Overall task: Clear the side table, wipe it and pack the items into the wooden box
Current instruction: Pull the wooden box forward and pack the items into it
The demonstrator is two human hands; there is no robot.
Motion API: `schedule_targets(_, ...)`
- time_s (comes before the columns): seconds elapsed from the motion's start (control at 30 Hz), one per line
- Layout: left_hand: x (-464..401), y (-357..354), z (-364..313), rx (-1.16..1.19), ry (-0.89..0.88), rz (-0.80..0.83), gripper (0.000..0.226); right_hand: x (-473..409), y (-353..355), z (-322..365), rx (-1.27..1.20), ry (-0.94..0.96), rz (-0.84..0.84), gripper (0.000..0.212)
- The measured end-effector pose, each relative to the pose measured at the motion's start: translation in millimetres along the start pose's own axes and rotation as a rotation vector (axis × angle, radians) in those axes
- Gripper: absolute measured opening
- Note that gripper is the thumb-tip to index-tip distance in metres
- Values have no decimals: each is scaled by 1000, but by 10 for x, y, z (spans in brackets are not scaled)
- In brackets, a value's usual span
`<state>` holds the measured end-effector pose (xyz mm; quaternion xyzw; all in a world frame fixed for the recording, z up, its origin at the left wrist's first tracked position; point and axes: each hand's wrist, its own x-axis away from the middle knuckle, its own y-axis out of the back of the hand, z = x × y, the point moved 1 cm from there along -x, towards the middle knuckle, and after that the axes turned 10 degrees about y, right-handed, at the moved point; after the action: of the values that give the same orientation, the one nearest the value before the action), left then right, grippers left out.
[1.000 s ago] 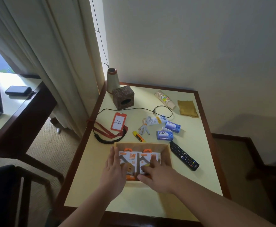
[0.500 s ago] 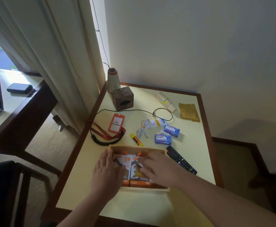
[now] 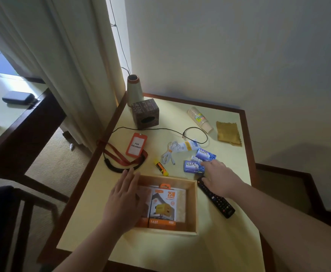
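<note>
A shallow wooden box [image 3: 191,209] sits near the front of the side table [image 3: 229,242] with two orange charger packs [image 3: 165,207] lying flat inside. My left hand [image 3: 124,201] rests spread over the box's left edge and the left pack. My right hand [image 3: 220,178] reaches past the box's right corner, its fingertips touching a blue Lux soap bar [image 3: 192,166]; it covers the top end of a black remote [image 3: 219,203]. A second soap bar [image 3: 206,154] lies just behind.
Behind the box lie a yellow marker [image 3: 161,167], a white cable [image 3: 167,156], a tube [image 3: 188,146], a red badge with lanyard [image 3: 136,144], stacked paper cups [image 3: 199,119], a yellow cloth [image 3: 228,133], a brown cube [image 3: 145,114] and a cone lamp [image 3: 134,89]. A desk stands at left.
My right hand has left the box and reached right and forward to the soap bars. My left hand has stayed on the box's left side. The view has shifted closer.
</note>
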<state>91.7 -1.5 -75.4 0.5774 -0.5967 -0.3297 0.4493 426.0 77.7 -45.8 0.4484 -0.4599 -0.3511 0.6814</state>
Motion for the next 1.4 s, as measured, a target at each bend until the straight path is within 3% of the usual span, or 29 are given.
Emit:
schedule_targets(0.17, 8, 14, -17, -22, 1, -4, 74, -144, -69, -120, 85, 16, 51, 54)
schedule_targets(0.6, -10, -68, 33, -59, 9, -19, 78, -978, 69, -13, 179, 111, -26, 43)
schedule_targets(0.93, 5, -20, 12, -39, 1, -39, 74, -1536, 31, 70, 241, 122, 60, 79)
schedule_targets(1.13, -5, -55, 33, -7, -3, -34, 73, -1571, -1, 192, 386, 109, 32, 42)
schedule_targets(1.4, -16, -87, 57, -15, 6, -14, 76, -1436, 155, 121, 398, 232, -13, 33)
